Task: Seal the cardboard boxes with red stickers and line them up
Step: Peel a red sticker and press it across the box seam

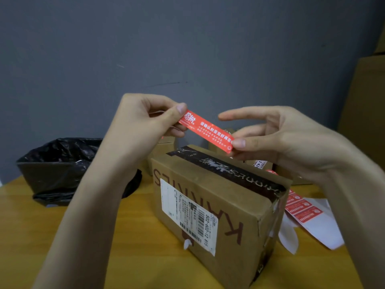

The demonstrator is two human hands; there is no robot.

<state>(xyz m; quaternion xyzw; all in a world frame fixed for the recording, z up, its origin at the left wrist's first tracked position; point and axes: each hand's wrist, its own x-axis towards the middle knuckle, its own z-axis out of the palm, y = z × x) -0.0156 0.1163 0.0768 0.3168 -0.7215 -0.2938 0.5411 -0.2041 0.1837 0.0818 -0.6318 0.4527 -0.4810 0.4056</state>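
- Judging from my remote seat, the worktop (62,247) carries a job I would call partway done: one box stands in front and others behind, in no row I can make out.
- The cardboard box (208,205) nearest me stands on the worktop below both hands. Its flaps are closed and dark tape runs along the top seam. I see no red label on it, so sealing it looks like the step in hand.
- A black bag (58,163) sits at the left of the worktop, away from the work.
- The rear boxes (225,140) are mostly hidden. Flecks of red on them may be seals already placed, but I cannot tell.
- The sticker sheet (302,207) lies just right of the front box with several red labels on it, so I judge more sealing is to come.
- My left hand (141,119) is raised, with thumb and curled fingers pinching one end of the strip.
- My right hand (281,138) pinches the other end with its thumb, forefinger stretched out free.
- The red sticker (206,131) hangs taut between the hands, sloping down to the right, above the box's far edge and apparently not touching it.
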